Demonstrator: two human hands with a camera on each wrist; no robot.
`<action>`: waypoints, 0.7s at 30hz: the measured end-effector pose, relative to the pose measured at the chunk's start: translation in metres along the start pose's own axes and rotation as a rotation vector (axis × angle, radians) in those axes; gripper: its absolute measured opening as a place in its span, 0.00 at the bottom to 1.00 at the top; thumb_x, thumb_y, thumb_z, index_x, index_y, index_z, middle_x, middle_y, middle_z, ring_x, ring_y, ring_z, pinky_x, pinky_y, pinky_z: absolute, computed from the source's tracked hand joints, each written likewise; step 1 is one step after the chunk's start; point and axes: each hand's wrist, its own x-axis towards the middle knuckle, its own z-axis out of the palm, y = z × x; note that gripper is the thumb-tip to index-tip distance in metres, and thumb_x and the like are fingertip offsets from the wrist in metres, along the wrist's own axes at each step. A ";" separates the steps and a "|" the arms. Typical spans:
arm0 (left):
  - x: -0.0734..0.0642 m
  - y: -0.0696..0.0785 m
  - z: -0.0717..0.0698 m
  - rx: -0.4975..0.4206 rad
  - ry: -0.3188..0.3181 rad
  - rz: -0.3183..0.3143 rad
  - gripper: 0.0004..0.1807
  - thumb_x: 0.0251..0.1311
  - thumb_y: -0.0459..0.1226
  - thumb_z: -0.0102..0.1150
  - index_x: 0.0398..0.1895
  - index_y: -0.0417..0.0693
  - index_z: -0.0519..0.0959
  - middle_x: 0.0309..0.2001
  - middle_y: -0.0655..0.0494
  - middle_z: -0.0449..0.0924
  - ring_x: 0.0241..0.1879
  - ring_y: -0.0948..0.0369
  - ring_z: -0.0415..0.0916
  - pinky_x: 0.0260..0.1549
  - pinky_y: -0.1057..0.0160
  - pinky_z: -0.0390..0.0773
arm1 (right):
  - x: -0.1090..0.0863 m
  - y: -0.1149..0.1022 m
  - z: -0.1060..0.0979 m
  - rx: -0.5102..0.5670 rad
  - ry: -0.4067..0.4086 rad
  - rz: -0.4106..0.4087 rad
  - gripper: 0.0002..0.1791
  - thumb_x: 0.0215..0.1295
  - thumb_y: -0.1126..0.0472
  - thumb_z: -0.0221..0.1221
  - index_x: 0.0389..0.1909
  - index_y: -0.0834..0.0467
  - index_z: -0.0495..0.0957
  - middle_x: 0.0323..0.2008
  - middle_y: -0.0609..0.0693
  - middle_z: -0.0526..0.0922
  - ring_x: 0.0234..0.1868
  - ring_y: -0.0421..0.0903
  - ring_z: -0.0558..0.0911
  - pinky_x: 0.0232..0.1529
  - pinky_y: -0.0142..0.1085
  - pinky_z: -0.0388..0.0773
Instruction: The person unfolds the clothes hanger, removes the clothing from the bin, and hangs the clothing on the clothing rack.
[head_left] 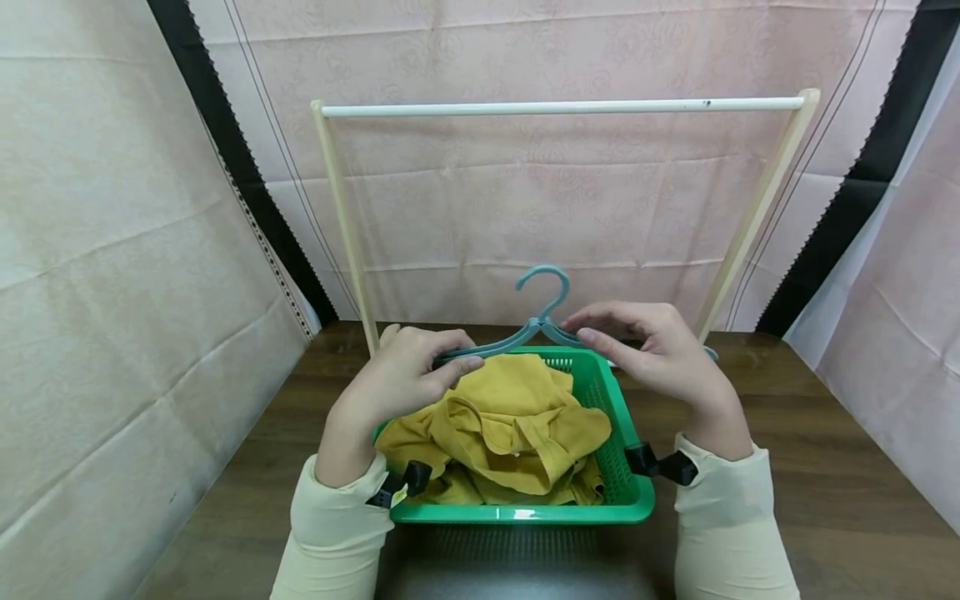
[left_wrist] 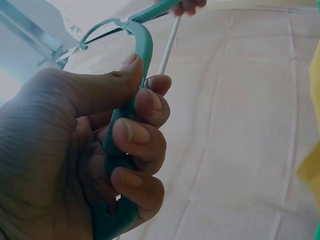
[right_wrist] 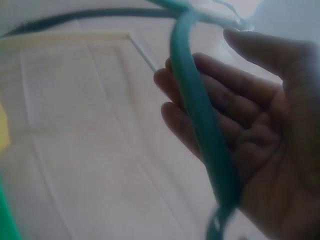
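Note:
A teal clothes hanger (head_left: 542,323) is held up above the far end of a green basket, its hook pointing upward. My left hand (head_left: 408,367) grips one arm of it; in the left wrist view the thumb presses on top and the fingers curl round the hanger (left_wrist: 144,45). At the other arm is my right hand (head_left: 656,350). In the right wrist view its fingers lie extended behind the hanger (right_wrist: 200,115), with the thumb held apart from it. Yellow cloth (head_left: 510,425), apparently a garment, lies crumpled in the green basket (head_left: 633,467) below.
Behind the basket stands a rack with a white crossbar (head_left: 562,108) and cream side posts (head_left: 345,225). The basket sits on a dark wood table (head_left: 795,483). Pale cloth walls (head_left: 525,217) with black edging enclose the back and sides.

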 end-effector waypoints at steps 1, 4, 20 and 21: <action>0.001 0.001 0.001 0.025 0.000 0.007 0.08 0.72 0.49 0.58 0.37 0.62 0.83 0.16 0.71 0.67 0.15 0.69 0.63 0.31 0.59 0.65 | 0.002 -0.001 0.003 0.012 -0.009 -0.005 0.18 0.67 0.73 0.62 0.52 0.52 0.85 0.46 0.44 0.87 0.42 0.44 0.86 0.40 0.33 0.82; 0.002 0.004 0.003 0.047 -0.012 0.003 0.07 0.71 0.50 0.58 0.38 0.64 0.83 0.15 0.72 0.65 0.16 0.70 0.63 0.34 0.58 0.62 | 0.005 -0.005 0.008 0.022 -0.016 -0.020 0.18 0.66 0.73 0.63 0.51 0.50 0.85 0.45 0.43 0.87 0.44 0.44 0.86 0.44 0.35 0.83; 0.003 0.007 0.005 -0.139 -0.146 -0.006 0.08 0.74 0.46 0.55 0.34 0.61 0.78 0.18 0.68 0.71 0.15 0.69 0.68 0.17 0.66 0.69 | 0.011 -0.011 0.023 0.029 0.015 -0.013 0.15 0.60 0.75 0.67 0.42 0.53 0.86 0.36 0.46 0.88 0.37 0.41 0.87 0.41 0.34 0.84; 0.003 0.007 0.005 -0.143 -0.151 -0.011 0.08 0.74 0.46 0.55 0.34 0.61 0.78 0.18 0.67 0.71 0.15 0.69 0.68 0.17 0.66 0.69 | 0.011 -0.011 0.023 0.024 0.015 -0.014 0.15 0.60 0.74 0.67 0.42 0.52 0.86 0.35 0.46 0.88 0.36 0.41 0.87 0.41 0.34 0.84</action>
